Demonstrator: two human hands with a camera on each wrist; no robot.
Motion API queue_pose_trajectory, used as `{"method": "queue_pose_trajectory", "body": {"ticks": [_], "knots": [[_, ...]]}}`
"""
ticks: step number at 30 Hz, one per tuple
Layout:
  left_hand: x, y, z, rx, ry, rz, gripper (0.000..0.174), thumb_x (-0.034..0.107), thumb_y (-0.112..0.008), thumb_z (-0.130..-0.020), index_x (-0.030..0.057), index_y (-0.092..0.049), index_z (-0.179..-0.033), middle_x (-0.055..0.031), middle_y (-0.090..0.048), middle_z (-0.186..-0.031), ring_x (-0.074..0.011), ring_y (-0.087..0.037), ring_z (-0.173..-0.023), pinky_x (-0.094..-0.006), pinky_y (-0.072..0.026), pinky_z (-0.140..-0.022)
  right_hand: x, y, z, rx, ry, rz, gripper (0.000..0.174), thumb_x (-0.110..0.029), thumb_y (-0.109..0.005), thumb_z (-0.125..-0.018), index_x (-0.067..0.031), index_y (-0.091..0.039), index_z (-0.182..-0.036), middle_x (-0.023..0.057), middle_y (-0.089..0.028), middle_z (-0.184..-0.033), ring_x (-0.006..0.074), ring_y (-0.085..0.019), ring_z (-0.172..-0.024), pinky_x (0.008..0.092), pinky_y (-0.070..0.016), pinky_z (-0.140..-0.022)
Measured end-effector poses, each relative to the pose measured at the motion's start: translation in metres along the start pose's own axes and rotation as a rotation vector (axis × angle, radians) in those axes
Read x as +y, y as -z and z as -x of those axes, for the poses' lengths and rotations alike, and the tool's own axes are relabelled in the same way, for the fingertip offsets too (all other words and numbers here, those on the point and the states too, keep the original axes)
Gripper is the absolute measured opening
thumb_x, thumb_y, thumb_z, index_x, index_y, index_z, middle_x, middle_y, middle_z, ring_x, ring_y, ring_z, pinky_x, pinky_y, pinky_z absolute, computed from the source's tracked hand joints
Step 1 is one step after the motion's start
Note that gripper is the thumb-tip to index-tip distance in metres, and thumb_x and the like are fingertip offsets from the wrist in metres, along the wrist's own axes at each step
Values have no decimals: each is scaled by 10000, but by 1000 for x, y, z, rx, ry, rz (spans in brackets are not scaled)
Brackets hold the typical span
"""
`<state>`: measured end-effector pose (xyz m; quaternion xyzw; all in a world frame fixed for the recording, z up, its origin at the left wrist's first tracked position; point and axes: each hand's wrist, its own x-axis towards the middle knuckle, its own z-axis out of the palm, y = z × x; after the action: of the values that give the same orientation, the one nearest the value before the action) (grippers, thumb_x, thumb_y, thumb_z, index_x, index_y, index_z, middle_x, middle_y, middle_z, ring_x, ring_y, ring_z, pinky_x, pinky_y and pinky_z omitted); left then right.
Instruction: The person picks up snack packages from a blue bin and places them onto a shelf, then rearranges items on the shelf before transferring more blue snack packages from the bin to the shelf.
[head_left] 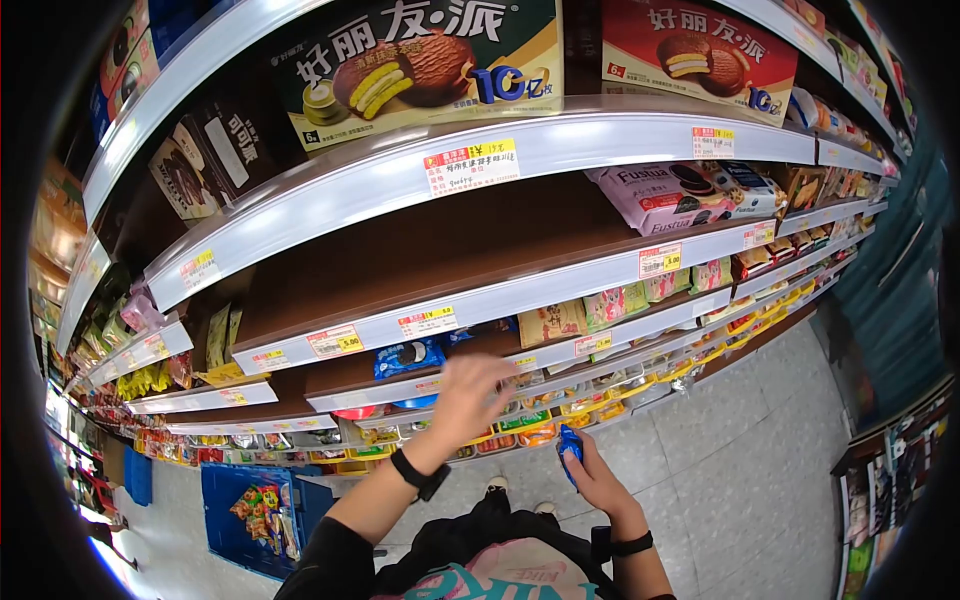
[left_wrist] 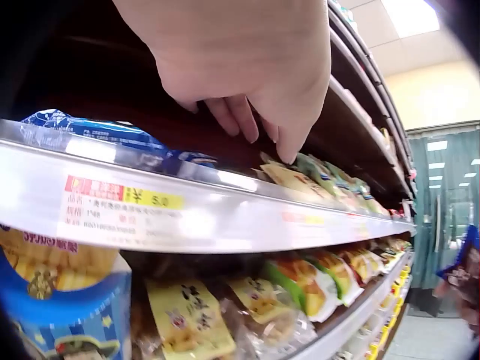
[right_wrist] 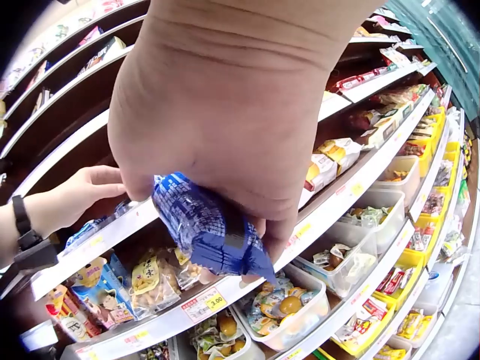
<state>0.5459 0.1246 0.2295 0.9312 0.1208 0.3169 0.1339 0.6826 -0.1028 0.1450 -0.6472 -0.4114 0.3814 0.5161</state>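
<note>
In the head view my left hand is at the lip of a shelf, holding nothing. The left wrist view has its loosely bent fingers hanging over that shelf, between a blue snack packet and a tan packet. One fingertip comes right at the tan packet's corner. My right hand grips another blue snack packet lower down, out over the aisle. In the right wrist view this crinkled blue wrapper sticks out below the hand, whose palm side is hidden.
Above are boxed pies and Fustua cookie packs. Shelf edges with price tags run across. Plastic bins of small snacks line the lower tiers. A blue crate with packets stands on the tiled floor.
</note>
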Motion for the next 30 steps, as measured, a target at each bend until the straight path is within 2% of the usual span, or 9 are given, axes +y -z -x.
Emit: {"method": "queue_pose_trajectory", "body": {"ticks": [2,4,7,10,13,18,21,23,30], "knots": [[12,-15,22,-75,-26,104,384,189,-737,-814,96,-624,-1170,-103,-639,-1121,-286,-628,-961,-383,-493,-843,-6,0,-7,-7,31,28,567,-299,-490,-995,36,-304,-1412,267,-439,-1351,322,-444,-1273,387,-334,-1073],[28,-17,32,-278,249,411,472,219,-756,-806,104,-593,-1233,-104,-642,-1085,-232,-640,-914,-327,-519,-756,-17,1,-14,-14,57,55,555,-314,-451,-1011,34,-305,-1417,261,-435,-1363,315,-432,-1284,387,-319,-1084],[42,-15,33,-505,458,593,636,240,-771,-797,124,-490,-1355,-112,-634,-1070,-208,-642,-896,-325,-531,-713,-30,-1,-22,-152,159,106,605,-333,-426,-1019,47,-238,-1451,264,-371,-1426,329,-380,-1332,392,-297,-1102],[44,-22,41,-419,428,591,843,272,-802,-761,135,-345,-1456,-149,-608,-1132,-220,-618,-806,-330,-524,-724,-33,-15,-27,-121,225,-9,705,-357,-449,-1007,62,-138,-1481,275,-286,-1480,363,-312,-1381,397,-261,-1127],[41,-32,56,-291,436,559,904,248,-831,-731,143,-312,-1464,-140,-606,-1128,-222,-617,-827,-328,-522,-750,-31,-24,-30,-155,236,-52,854,-407,-539,-963,68,-65,-1491,288,-225,-1503,383,-260,-1407,406,-237,-1141],[28,-22,59,-339,572,581,829,224,-840,-719,117,-384,-1402,-140,-608,-1089,-248,-623,-929,-346,-515,-797,-26,-24,-33,-182,280,117,992,-392,-739,-834,52,-143,-1490,284,-319,-1455,365,-355,-1360,419,-295,-1115],[21,-17,60,-236,468,435,725,201,-854,-691,105,-489,-1311,-115,-588,-1075,-252,-590,-1007,-338,-491,-838,-26,-23,-35,-139,251,76,935,-338,-778,-806,40,-236,-1467,266,-403,-1384,341,-440,-1292,416,-361,-1070],[21,-10,51,-160,217,220,614,150,-833,-674,107,-568,-1226,-116,-569,-1047,-278,-576,-1026,-352,-496,-846,-20,-24,-35,-112,240,57,904,-328,-781,-805,35,-266,-1453,251,-427,-1357,325,-471,-1259,410,-388,-1044],[30,7,32,-233,302,343,504,122,-786,-682,154,-625,-1159,-90,-534,-1094,-305,-571,-1025,-411,-465,-897,-22,-23,-28,-41,167,-5,748,-294,-768,-823,12,-386,-1390,176,-538,-1242,252,-578,-1086,373,-461,-935]]}}
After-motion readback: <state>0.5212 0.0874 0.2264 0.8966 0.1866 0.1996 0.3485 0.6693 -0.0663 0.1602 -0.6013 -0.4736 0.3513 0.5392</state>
